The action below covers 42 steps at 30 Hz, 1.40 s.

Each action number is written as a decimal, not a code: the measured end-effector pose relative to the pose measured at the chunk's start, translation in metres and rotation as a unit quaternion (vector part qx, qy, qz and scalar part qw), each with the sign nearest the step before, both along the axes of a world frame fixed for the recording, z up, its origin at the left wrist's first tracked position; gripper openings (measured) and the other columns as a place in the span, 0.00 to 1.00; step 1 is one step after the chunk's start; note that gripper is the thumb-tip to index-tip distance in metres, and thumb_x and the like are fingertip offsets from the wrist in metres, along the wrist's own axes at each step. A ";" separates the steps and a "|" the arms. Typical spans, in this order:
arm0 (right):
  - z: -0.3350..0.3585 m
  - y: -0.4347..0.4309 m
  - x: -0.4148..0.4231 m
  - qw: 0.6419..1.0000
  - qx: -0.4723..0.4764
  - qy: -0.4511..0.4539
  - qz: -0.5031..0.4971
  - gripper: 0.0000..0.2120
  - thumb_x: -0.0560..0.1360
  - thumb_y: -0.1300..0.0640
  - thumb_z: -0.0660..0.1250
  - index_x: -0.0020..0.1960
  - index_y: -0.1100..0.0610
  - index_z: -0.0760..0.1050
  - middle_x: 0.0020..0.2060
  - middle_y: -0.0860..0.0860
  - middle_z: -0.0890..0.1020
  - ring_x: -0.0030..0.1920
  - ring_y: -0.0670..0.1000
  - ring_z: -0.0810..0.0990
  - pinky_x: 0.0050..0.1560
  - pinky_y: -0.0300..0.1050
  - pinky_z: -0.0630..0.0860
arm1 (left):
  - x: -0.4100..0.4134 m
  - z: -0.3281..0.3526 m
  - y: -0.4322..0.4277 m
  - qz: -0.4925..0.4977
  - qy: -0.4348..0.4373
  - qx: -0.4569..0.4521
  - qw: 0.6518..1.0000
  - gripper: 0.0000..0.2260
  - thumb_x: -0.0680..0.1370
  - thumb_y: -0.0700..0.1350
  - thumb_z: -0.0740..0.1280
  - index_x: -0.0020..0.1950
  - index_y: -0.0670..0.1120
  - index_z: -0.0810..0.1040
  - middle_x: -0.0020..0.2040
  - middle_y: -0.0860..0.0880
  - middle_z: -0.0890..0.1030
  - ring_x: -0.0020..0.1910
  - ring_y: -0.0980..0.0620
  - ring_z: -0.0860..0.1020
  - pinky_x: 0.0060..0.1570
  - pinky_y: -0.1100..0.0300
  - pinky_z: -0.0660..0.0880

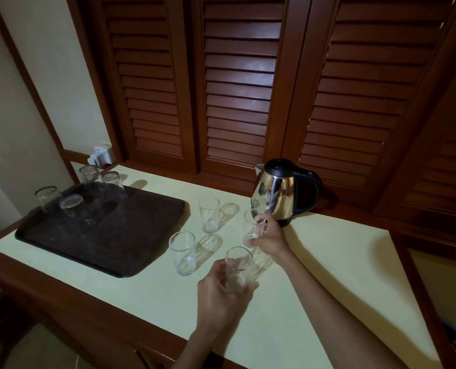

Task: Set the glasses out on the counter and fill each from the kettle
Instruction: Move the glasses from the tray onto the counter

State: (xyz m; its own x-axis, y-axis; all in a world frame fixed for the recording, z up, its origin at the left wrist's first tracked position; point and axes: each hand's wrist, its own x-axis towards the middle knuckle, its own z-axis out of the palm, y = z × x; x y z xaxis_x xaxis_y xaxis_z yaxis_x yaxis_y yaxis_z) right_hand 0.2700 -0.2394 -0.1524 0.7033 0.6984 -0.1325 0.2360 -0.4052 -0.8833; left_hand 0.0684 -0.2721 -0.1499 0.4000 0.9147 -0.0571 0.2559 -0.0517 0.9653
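Note:
Several clear glasses stand upright on the pale counter (328,262). My left hand (218,294) grips the nearest glass (238,265) around its lower half. My right hand (270,237) holds a second glass (252,227) just in front of the steel kettle (277,193), which stands at the counter's back edge with its black handle to the right. Two more glasses stand free: one (183,253) beside the tray and one (209,214) farther back. All look empty.
A dark brown tray (141,235) lies on the counter's left half with several glasses upside down on its far end (71,206). Brown louvred shutters (237,89) rise behind. A wooden rim borders the counter. A white wall socket (100,155) sits in the back left corner.

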 end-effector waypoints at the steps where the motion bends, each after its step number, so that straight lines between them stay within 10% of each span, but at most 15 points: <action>1: 0.001 -0.001 -0.001 1.000 0.000 0.001 0.002 0.32 0.64 0.70 0.79 0.64 0.58 0.73 0.60 0.61 0.79 0.53 0.55 0.77 0.46 0.45 0.75 | -0.001 0.000 0.002 -0.008 0.013 0.011 1.000 0.20 0.67 0.62 0.75 0.54 0.55 0.80 0.45 0.58 0.87 0.43 0.61 0.86 0.46 0.53 0.85; 6: 0.024 -0.012 -0.002 0.998 -0.016 -0.056 0.013 0.41 0.68 0.73 0.72 0.76 0.50 0.67 0.66 0.54 0.77 0.67 0.57 0.77 0.56 0.49 0.79 | -0.023 0.017 0.025 -0.113 0.097 0.039 0.988 0.32 0.57 0.48 0.82 0.60 0.58 0.79 0.51 0.59 0.86 0.50 0.55 0.86 0.50 0.52 0.85; 11: 0.093 -0.002 -0.039 0.967 0.043 -0.251 -0.029 0.28 0.74 0.72 0.69 0.70 0.50 0.75 0.65 0.54 0.77 0.67 0.54 0.75 0.60 0.39 0.67 | -0.064 0.067 0.075 -0.085 0.091 0.064 0.990 0.29 0.66 0.33 0.82 0.61 0.55 0.82 0.55 0.60 0.85 0.48 0.61 0.86 0.46 0.70 0.81; 21: 0.129 0.188 -0.160 0.950 0.055 -0.215 0.220 0.19 0.71 0.64 0.77 0.61 0.53 0.82 0.52 0.52 0.81 0.51 0.48 0.77 0.56 0.42 0.77 | -0.160 0.118 0.225 0.126 0.208 0.196 0.950 0.18 0.72 0.44 0.79 0.61 0.49 0.85 0.55 0.46 0.87 0.55 0.45 0.85 0.51 0.55 0.78; 25: 0.118 0.274 -0.196 0.942 -0.004 -0.212 0.262 0.24 0.70 0.62 0.79 0.64 0.52 0.81 0.61 0.57 0.83 0.63 0.56 0.80 0.58 0.44 0.75 | -0.197 0.110 0.293 0.178 0.312 0.196 0.913 0.21 0.72 0.50 0.78 0.64 0.50 0.82 0.58 0.37 0.84 0.56 0.32 0.82 0.52 0.44 0.78; 33: 0.102 0.379 -0.222 0.927 -0.072 -0.232 0.285 0.40 0.69 0.58 0.81 0.77 0.55 0.68 0.75 0.61 0.72 0.76 0.60 0.67 0.70 0.47 0.68 | -0.199 0.095 0.372 0.068 0.447 0.198 0.870 0.32 0.70 0.52 0.78 0.72 0.49 0.72 0.62 0.41 0.80 0.58 0.37 0.82 0.52 0.46 0.80; 42: 0.080 0.408 -0.221 0.923 -0.099 -0.253 0.272 0.31 0.68 0.57 0.82 0.70 0.55 0.78 0.69 0.57 0.80 0.68 0.57 0.79 0.63 0.43 0.75 | -0.191 0.084 0.416 -0.012 0.521 0.219 0.825 0.14 0.79 0.46 0.67 0.61 0.41 0.81 0.56 0.40 0.84 0.56 0.39 0.84 0.52 0.49 0.81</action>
State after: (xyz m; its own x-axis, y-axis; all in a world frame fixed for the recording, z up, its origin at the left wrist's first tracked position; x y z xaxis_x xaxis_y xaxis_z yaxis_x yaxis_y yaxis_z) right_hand 0.0487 0.1691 -0.0728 0.2615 0.9641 -0.0460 0.8145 -0.2460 -0.5254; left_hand -0.1221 0.1443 -0.0661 0.3616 0.9311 -0.0472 0.9284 -0.3550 0.1098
